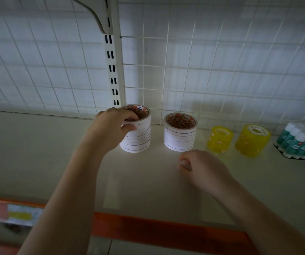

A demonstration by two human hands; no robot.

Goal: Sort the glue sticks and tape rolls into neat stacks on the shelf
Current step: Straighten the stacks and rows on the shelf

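On the pale cream shelf board (148,190), a taller stack of white tape rolls with orange-printed cores (138,137) is seen at the centre of the frame, just in front of the white wire-grid back panel (203,70). The top of this stack is gripped by the left hand (111,129), its fingers curled over the upper rim and the thumb pressed against the side. Just to the right, apart from it, a shorter stack of the same white tape rolls (180,137) is set. Further right, two stacks of yellow translucent tape rolls (220,139) (252,139) are placed side by side, not touching. At the right edge of the frame, a black tray (293,157) is filled with upright white-capped glue sticks with teal labels (302,142), packed closely in rows. The right hand (201,168) is held near the shelf board in front of the shorter stack, its fingers loosely curled with nothing held. An orange front strip (166,230) is seen along the lower edge.
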